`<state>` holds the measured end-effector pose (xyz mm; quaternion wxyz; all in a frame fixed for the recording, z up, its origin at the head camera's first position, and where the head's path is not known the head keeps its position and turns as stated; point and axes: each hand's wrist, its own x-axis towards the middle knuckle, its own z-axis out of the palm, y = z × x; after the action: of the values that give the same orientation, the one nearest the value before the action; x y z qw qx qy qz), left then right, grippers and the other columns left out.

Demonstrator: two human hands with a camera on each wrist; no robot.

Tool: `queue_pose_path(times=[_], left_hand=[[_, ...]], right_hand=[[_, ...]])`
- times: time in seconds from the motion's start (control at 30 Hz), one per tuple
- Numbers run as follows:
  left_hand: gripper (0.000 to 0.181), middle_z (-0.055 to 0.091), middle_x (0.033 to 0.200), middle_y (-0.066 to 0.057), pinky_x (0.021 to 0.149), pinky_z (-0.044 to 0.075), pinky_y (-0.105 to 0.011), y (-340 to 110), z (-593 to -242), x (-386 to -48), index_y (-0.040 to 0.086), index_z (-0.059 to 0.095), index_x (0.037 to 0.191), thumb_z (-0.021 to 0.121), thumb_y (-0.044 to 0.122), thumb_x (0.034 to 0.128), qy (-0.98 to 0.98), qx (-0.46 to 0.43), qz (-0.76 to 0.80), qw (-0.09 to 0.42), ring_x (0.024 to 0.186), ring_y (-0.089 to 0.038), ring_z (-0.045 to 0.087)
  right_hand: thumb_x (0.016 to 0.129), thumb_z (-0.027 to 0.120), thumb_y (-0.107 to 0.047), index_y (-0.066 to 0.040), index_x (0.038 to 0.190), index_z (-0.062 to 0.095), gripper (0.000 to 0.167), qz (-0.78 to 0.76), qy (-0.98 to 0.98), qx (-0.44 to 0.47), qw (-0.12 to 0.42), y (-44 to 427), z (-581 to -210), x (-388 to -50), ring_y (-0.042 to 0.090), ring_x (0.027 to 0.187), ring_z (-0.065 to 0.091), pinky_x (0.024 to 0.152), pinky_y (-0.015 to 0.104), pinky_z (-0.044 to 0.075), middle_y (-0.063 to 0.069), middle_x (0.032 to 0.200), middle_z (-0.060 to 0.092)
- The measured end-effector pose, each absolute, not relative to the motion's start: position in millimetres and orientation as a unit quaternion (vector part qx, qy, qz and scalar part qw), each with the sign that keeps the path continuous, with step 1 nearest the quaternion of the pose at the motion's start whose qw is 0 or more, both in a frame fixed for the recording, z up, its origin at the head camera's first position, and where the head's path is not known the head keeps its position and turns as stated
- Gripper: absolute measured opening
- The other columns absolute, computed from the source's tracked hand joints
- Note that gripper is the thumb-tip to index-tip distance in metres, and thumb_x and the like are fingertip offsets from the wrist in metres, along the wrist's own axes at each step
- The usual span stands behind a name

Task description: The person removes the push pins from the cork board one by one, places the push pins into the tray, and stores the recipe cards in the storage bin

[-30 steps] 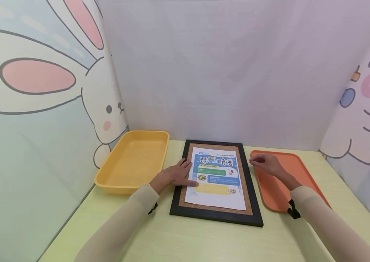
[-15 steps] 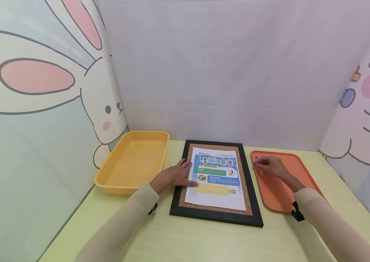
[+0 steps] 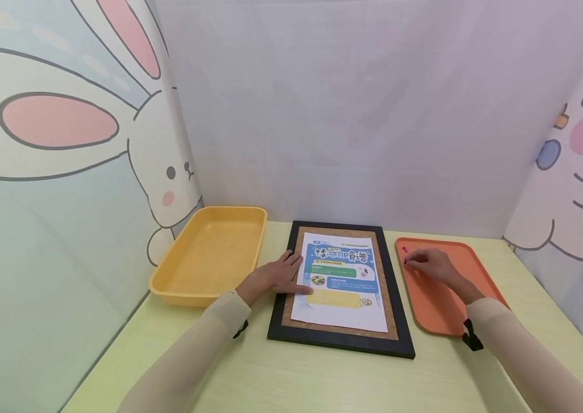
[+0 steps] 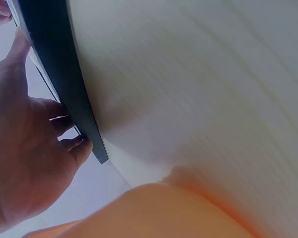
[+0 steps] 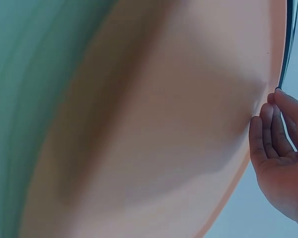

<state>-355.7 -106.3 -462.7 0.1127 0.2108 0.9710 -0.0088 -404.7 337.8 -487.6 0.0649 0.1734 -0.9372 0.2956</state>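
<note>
A printed paper sheet (image 3: 340, 318) lies on a black-framed cork board (image 3: 343, 345) in the middle of the table. My left hand (image 3: 280, 274) rests across the board's left edge, fingers spread, thumb on the paper. Over the left part of an orange tray (image 3: 466, 267), my right hand (image 3: 432, 265) brings thumb and forefinger together round a small dark piece (image 3: 406, 262), too small to name. A few tiny pink pieces (image 3: 404, 249) lie on the tray beyond those fingertips. In the right wrist view the right hand (image 5: 283, 153) shows its fingers bent toward the thumb.
A yellow tray (image 3: 209, 252) stands left of the board, near the rabbit-patterned wall cloth (image 3: 54, 229). Behind the board hangs a plain pale cloth (image 3: 343, 115). Pale wooden tabletop (image 3: 281, 378) shows in front of the board.
My right hand has moved right and slightly nearer me, from the orange tray's left edge to over its inside, uncovering the pink pieces. The left hand and board have stayed still.
</note>
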Motion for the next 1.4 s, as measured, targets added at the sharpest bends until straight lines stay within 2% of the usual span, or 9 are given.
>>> queue_pose_path(times=[0.17,0.47,0.7,0.87,1.1,1.4], left_hand=[[0.113,0.014,0.174,-0.006,0.123,0.030,-0.050,-106,-462,-356,0.012,0.017,0.167,0.047,0.087,0.0876,0.971,0.212,-0.010,0.112,0.160,-0.029,0.011],[0.113,0.013,0.175,-0.006,0.123,0.029,-0.049,-106,-463,-356,0.012,0.017,0.167,0.046,0.087,0.0883,0.970,0.215,-0.015,0.113,0.160,-0.030,0.010],[0.114,0.012,0.175,-0.005,0.123,0.030,-0.049,-106,-465,-357,0.012,0.016,0.168,0.045,0.088,0.0874,0.971,0.213,-0.014,0.111,0.160,-0.029,0.009],[0.114,0.013,0.175,-0.006,0.123,0.029,-0.049,-106,-466,-357,0.012,0.017,0.167,0.045,0.088,0.0874,0.971,0.213,-0.016,0.110,0.160,-0.030,0.010],[0.114,0.013,0.175,-0.006,0.123,0.029,-0.048,-106,-466,-358,0.012,0.016,0.168,0.045,0.088,0.0873,0.971,0.213,-0.019,0.110,0.160,-0.029,0.009],[0.115,0.012,0.175,-0.004,0.123,0.030,-0.048,-107,-467,-359,0.014,0.016,0.168,0.043,0.090,0.0858,0.971,0.210,-0.023,0.109,0.160,-0.029,0.010]], right_hand=[[0.095,0.077,-0.013,-0.001,0.110,0.079,0.019,0.294,-0.940,0.162,0.063,343,-491,-406,0.036,0.098,0.070,0.087,0.052,0.059,0.018,0.108,0.076],[0.095,0.077,-0.015,-0.001,0.109,0.079,0.020,0.291,-0.941,0.160,0.065,348,-490,-404,0.037,0.098,0.070,0.079,0.037,0.058,0.019,0.108,0.077],[0.096,0.076,-0.015,0.001,0.110,0.078,0.021,0.292,-0.941,0.157,0.062,351,-493,-404,0.042,0.104,0.070,0.088,0.052,0.059,0.021,0.110,0.076],[0.096,0.076,-0.014,0.001,0.109,0.079,0.020,0.293,-0.942,0.152,0.063,350,-492,-403,0.041,0.102,0.070,0.080,0.041,0.060,0.020,0.109,0.076],[0.095,0.076,-0.013,0.002,0.111,0.078,0.021,0.290,-0.943,0.153,0.063,348,-491,-401,0.042,0.103,0.070,0.089,0.053,0.058,0.022,0.110,0.076],[0.095,0.077,-0.013,0.001,0.112,0.078,0.022,0.291,-0.944,0.144,0.056,352,-493,-402,0.038,0.099,0.070,0.081,0.039,0.060,0.022,0.110,0.076]])
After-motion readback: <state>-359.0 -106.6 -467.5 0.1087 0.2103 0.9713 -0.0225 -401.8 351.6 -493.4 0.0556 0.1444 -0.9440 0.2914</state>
